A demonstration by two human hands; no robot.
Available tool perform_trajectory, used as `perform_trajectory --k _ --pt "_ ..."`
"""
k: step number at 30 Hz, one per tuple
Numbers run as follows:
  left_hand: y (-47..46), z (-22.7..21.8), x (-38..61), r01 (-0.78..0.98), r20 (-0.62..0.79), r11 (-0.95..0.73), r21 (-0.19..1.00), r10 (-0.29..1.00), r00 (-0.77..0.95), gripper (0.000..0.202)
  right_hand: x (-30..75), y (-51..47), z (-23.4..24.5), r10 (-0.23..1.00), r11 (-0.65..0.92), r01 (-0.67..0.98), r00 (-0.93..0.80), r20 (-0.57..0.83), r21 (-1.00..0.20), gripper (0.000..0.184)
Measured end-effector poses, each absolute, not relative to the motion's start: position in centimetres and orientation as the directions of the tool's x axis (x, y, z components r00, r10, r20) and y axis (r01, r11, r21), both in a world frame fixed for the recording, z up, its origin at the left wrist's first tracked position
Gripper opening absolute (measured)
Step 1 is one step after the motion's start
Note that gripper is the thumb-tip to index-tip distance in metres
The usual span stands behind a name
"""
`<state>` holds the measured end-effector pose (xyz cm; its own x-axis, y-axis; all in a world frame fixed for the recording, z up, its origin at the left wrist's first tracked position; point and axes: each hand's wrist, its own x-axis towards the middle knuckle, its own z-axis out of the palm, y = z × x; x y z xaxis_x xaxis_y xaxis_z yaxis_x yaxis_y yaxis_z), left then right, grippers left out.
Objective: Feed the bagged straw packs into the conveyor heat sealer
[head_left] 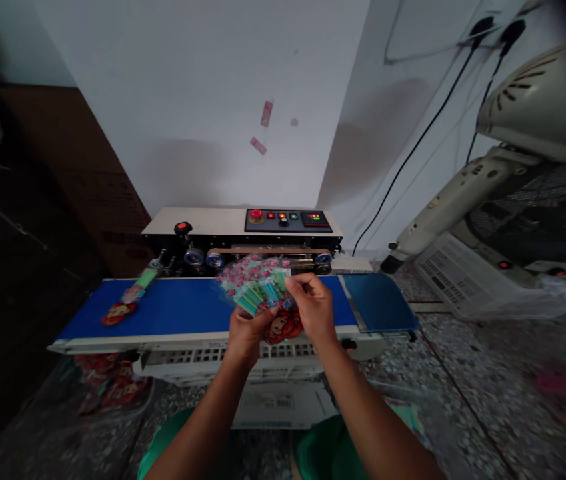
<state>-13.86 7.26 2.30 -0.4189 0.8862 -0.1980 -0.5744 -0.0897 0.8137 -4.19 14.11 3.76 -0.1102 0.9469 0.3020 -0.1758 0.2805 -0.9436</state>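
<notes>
My left hand [247, 335] is closed round a fanned bunch of clear plastic packets [257, 288] with green, blue and pink print. My right hand [317, 308] pinches the right edge of one packet in the bunch. Red cartoon-face shapes [283, 327] show at the bunch's lower end, between my hands. Both hands are above the front of a blue conveyor belt [183, 313] on a band sealing machine [203, 223]. A single packet with a red cartoon face [120, 311] lies at the belt's left end, its upper end near the machine's rollers.
The control panel [287, 220] has a red stop button and lit displays. At right stand a beige jointed machine arm [443, 200] and a white plastic basket [453, 277]. Below left, a clear bin [113, 393] holds red cartoon pieces. A cardboard box [73, 173] leans by the wall.
</notes>
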Motion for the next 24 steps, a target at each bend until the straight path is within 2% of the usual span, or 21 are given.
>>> perform_trajectory --k 4,6,8,15,18,21,24 --pt "7.5 1.9 -13.9 -0.579 -0.181 -0.112 0.808 0.887 -0.424 0.035 -4.5 14.4 3.4 0.959 0.279 -0.363 0.060 0.276 -0.889 0.020" --pt "7.5 1.8 -14.0 -0.585 -0.174 -0.121 0.802 0.889 -0.423 0.035 -4.5 14.8 3.3 0.957 0.288 -0.387 0.142 0.251 -0.876 0.023" --pt "7.6 1.7 -14.0 -0.590 -0.176 -0.122 0.798 0.889 -0.422 0.036 -4.2 15.3 3.1 0.949 0.302 -0.340 0.191 0.249 -0.891 0.026" --pt "7.5 1.6 -14.5 -0.584 -0.234 -0.094 0.807 0.856 -0.461 0.038 -0.1 18.5 2.3 0.917 0.337 -0.015 0.231 0.325 -0.941 0.036" --pt "7.5 1.6 -14.8 -0.566 -0.219 -0.093 0.819 0.861 -0.459 0.039 3.4 20.3 1.8 0.906 0.331 0.211 0.203 0.372 -0.920 0.037" --pt "7.4 1.7 -14.9 -0.546 -0.218 -0.069 0.835 0.870 -0.443 0.038 6.7 22.0 1.1 0.902 0.220 0.527 0.210 0.377 -0.821 0.033" --pt "7.3 1.6 -14.8 -0.517 -0.230 -0.037 0.855 0.867 -0.443 0.036 8.4 23.2 0.5 0.926 0.039 0.762 0.216 0.310 -0.647 0.026"
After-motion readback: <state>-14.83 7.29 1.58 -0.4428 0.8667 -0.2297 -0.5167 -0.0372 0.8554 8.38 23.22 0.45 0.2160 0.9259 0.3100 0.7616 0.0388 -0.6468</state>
